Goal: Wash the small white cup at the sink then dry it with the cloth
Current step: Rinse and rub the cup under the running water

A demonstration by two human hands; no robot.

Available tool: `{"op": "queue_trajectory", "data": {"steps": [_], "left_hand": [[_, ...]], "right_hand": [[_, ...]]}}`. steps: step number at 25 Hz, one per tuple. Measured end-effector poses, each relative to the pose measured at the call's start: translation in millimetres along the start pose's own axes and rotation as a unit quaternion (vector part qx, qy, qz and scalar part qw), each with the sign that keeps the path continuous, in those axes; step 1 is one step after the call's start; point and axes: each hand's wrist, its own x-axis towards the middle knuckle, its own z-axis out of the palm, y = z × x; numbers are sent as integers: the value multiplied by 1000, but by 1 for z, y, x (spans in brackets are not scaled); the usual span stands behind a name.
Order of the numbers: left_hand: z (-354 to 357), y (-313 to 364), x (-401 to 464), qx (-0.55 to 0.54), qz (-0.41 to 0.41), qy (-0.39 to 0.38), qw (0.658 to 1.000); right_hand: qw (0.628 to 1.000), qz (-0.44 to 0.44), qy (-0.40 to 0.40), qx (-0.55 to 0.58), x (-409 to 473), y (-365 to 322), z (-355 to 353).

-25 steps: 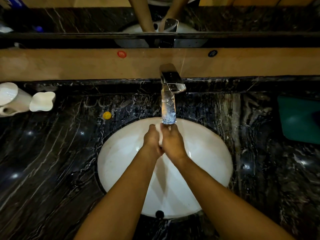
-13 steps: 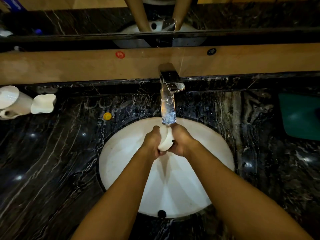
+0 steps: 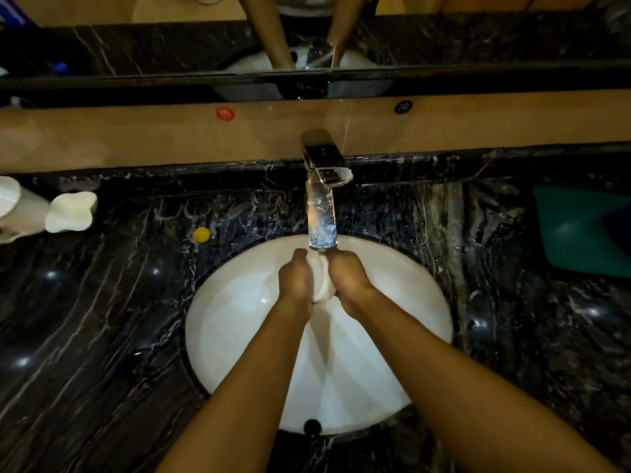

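Hands [image 3: 295, 279] [image 3: 348, 278] clasp cup [image 3: 321, 285] mid-basin [image 3: 232, 322], under tap [image 3: 326, 165].

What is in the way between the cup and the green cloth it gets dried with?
Nothing visible. The small white cup is held between the left hand and the right hand under the running faucet. The green cloth lies on the right of the counter, with only bare wet marble between.

Dark marble tabletop [image 3: 102, 336]: white cups [image 3: 71, 212] far left, yellow cap [image 3: 201, 234] near basin, green cloth [image 3: 584, 230] far right.
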Motion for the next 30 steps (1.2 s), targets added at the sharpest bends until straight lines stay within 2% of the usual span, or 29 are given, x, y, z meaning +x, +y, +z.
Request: {"op": "queue_trajectory", "data": {"steps": [3, 5, 8, 11, 13, 16, 19, 22, 24, 25, 27, 30], "left_hand": [[0, 6, -2, -100, -74, -25, 992], [-1, 6, -8, -148, -99, -61, 982], [-5, 3, -10, -163, -121, -56, 978], [-9, 0, -11, -147, -101, -22, 984], [-6, -1, -11, -121, -69, -8, 990], [-4, 5, -17, -26, 2, 21, 999], [-7, 11, -25, -11, 85, 35, 996], [-12, 10, -30, 7, 162, 1, 987], [-16, 9, -28, 39, 176, -21, 983], [-18, 7, -26, 57, 176, -36, 982], [-23, 0, -19, 90, 154, -82, 980], [-30, -12, -10, 125, 158, -96, 975]], "right_hand": [[997, -65, -33, 30, -7, 7, 1], [992, -118, -51, -1, -10, 12, 1], [984, -156, -9, -82, -10, 14, 1], [993, -77, 47, -71, -7, 6, -2], [999, -6, 37, -9, -9, 3, -3], [999, 35, 15, 26, -9, 5, -3], [987, 140, -45, 66, -9, 12, -10], [960, 223, -133, 102, -11, 17, -21], [958, 198, -149, 142, -11, 15, -24], [968, 156, -135, 144, -12, 13, -24], [995, 35, -72, 58, -12, 10, -21], [990, -85, 4, -112, -14, 19, -18]]}}
